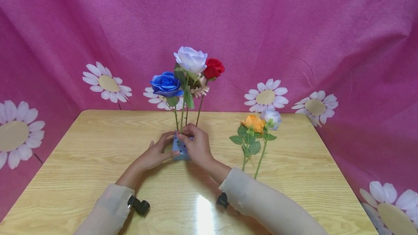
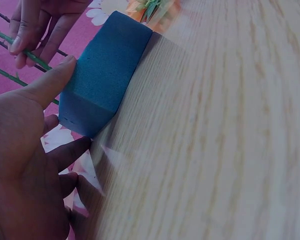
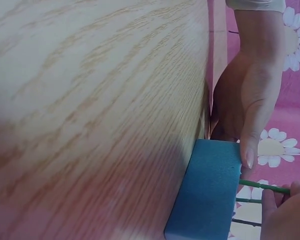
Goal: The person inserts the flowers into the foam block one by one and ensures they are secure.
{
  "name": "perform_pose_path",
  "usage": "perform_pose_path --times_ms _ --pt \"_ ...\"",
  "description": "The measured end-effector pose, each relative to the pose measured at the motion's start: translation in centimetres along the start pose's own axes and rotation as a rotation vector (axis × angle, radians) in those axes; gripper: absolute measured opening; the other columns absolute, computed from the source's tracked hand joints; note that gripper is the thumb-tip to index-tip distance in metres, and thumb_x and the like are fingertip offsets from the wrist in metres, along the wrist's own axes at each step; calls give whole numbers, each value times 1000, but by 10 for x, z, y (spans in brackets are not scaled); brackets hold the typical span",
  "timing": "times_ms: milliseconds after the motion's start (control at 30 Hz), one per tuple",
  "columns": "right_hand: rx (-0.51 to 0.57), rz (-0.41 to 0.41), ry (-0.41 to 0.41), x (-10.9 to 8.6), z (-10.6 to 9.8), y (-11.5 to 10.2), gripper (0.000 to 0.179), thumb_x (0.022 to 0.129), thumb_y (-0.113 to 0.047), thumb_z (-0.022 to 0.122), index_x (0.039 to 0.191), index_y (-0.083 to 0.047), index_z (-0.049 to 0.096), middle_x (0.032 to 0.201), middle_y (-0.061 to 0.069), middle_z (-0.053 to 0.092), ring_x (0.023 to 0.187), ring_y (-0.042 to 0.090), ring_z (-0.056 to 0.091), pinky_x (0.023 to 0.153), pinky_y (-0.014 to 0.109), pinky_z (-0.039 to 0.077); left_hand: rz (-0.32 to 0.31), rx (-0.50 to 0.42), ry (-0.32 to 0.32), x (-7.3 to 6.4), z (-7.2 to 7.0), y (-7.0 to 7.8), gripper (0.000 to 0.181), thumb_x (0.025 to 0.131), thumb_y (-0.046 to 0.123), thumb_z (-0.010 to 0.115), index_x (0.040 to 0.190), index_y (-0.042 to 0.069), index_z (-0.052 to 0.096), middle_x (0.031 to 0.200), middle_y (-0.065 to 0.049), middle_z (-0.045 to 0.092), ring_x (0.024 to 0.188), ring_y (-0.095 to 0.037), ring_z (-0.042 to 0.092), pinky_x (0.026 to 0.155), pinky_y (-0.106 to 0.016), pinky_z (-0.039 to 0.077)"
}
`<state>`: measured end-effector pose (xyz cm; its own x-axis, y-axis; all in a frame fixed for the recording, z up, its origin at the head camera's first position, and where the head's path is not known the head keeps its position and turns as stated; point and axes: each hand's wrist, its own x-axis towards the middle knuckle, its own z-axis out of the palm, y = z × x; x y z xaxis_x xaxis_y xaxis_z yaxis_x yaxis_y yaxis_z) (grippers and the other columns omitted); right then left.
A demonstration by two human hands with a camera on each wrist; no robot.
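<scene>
A blue foam block (image 1: 181,156) with small holes in its top sits on the table. My left hand (image 1: 156,156) holds it from the left, thumb on its near top edge and fingers at its side. Above the block, my right hand (image 1: 200,147) pinches the green stem (image 3: 262,185) of a white rose (image 1: 191,60). That stem meets the block's top, but its depth is hidden. A blue rose (image 1: 166,84), a red rose (image 1: 213,68) and a pale pink flower (image 1: 200,90) stand upright around it, their stems running down to the block behind my hands.
To the right, an orange flower (image 1: 254,123) and a pale whitish flower (image 1: 271,118) with green leaves lie on the wooden table (image 1: 287,191). A pink cloth (image 1: 261,28) printed with daisies hangs behind and at both sides.
</scene>
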<state>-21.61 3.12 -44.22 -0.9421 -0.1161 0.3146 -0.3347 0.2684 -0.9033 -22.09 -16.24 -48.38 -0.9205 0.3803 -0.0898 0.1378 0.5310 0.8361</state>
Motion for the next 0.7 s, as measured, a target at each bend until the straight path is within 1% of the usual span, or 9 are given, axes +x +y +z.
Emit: perform_pose_path --times_ms 167,400,533,700 --pt "-12 12 7 0 2 2 6 90 -6 78 94 -6 73 91 7 77 88 18 72 78 25 55 0 1 2 1 1 -2 82 99 41 69 160 14 22 164 -25 32 155 -41 22 116 -73 -15" --pt "-40 27 3 0 4 4 7 90 -6 78 95 -4 73 89 7 75 84 14 69 76 23 54 3 4 4 1 1 -2 82 99 41 69 160 14 22 164 -25 33 155 -41 22 116 -73 -14" --pt "-53 37 -5 1 4 5 6 91 -6 78 94 -4 74 88 6 75 85 13 69 76 24 54 3 7 2 1 1 -2 82 99 41 69 160 14 22 164 -25 33 155 -40 22 116 -73 -14" --pt "-65 29 -5 2 5 6 6 91 -7 78 93 -5 73 88 5 75 85 13 70 76 25 55 -2 16 2 1 1 -2 83 99 43 68 160 14 21 164 -25 32 155 -40 22 116 -73 -15"
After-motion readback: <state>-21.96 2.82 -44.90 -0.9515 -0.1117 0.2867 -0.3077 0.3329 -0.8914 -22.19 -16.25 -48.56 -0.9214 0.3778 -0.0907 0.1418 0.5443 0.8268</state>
